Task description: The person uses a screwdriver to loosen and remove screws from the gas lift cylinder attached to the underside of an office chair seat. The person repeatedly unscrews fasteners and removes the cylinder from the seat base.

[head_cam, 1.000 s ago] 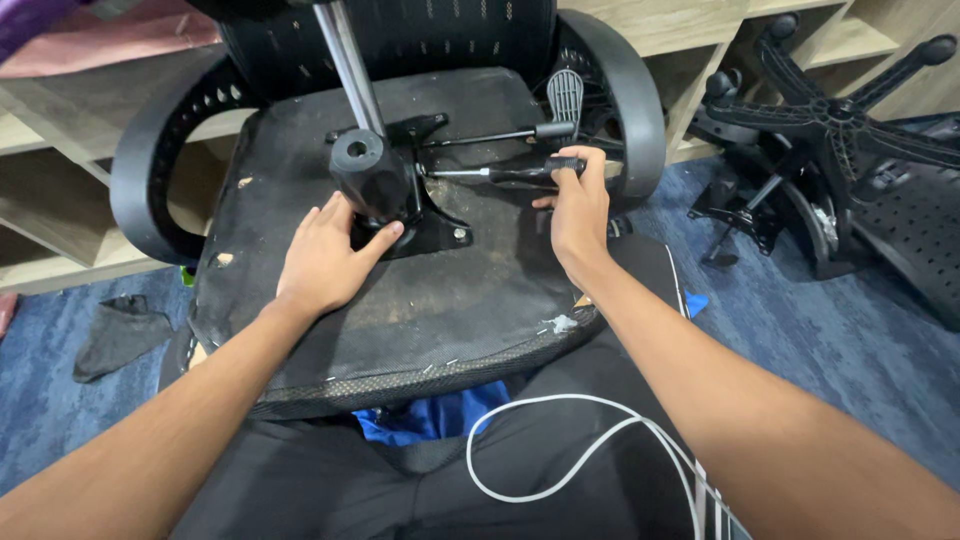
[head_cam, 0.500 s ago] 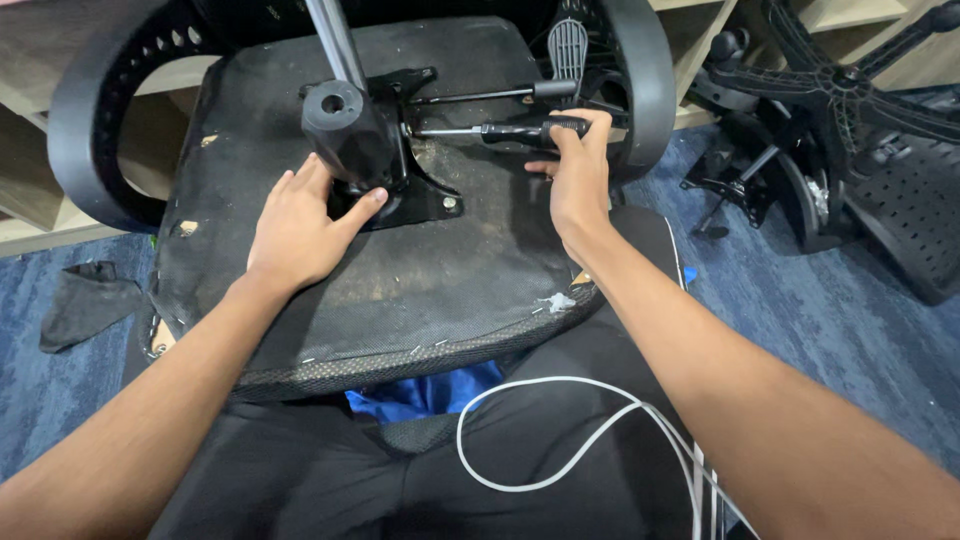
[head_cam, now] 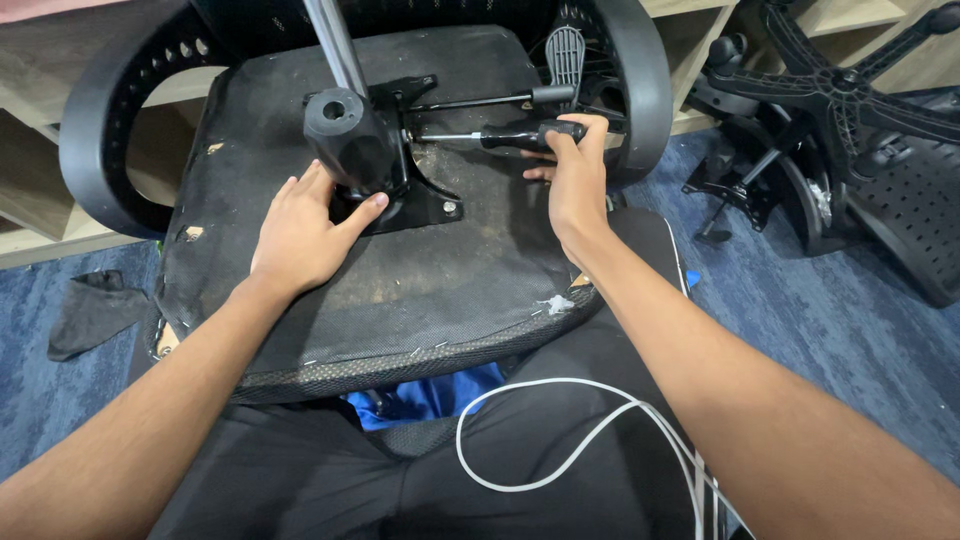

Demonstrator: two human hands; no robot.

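Both hands are being kept in place: the screwdriver (head_cam: pixel 505 135) is still gripped by the right hand (head_cam: pixel 575 180) (tip at the mechanism), the black mechanism (head_cam: pixel 375 160) is being steadied by the flat, open left hand (head_cam: pixel 300 235).

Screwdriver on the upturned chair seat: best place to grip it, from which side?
Grip the black handle, coming from the right end. The screwdriver lies level, its shaft pointing left into the mechanism plate. The right hand already holds the handle there.

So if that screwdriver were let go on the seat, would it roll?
Probably a little: the screwdriver has a round black handle and thin shaft. It looks rigid and light, held by the right hand alone. The seat underside's rough fabric would likely stop it soon.
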